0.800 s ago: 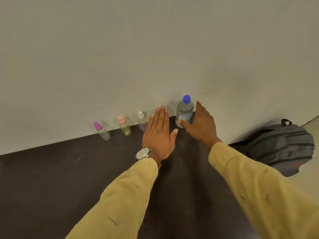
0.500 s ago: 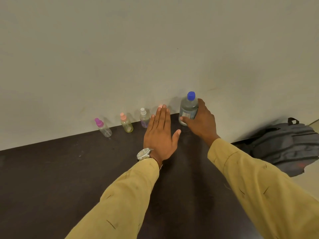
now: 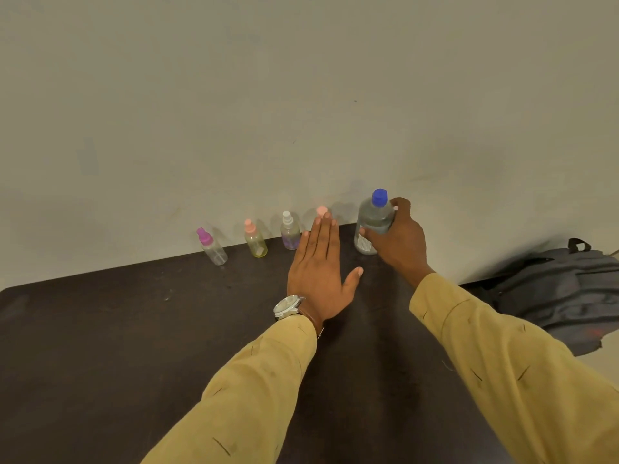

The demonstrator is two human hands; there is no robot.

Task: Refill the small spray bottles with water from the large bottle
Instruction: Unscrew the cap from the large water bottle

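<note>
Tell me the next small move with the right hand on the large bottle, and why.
Probably lift the large bottle toward you, clear of the wall. The right hand has its fingers curled round the body, the blue cap is on, and the bottle is at the back edge of the table. The left hand is open and holds nothing, so it could then unscrew the cap.

The light is dim, even and warm, laying a yellow-green cast over the wall (image 3: 234, 112). Shadows are soft: a faint smudge on the wall behind the large bottle (image 3: 373, 222), and a darker patch left of the backpack (image 3: 562, 289). The dark desk (image 3: 100, 363) gives back only a dull sheen. Its far edge bows from wide-angle distortion. The whole frame is slightly soft, and the small spray bottles (image 3: 256, 241) lack crisp edges.
</note>
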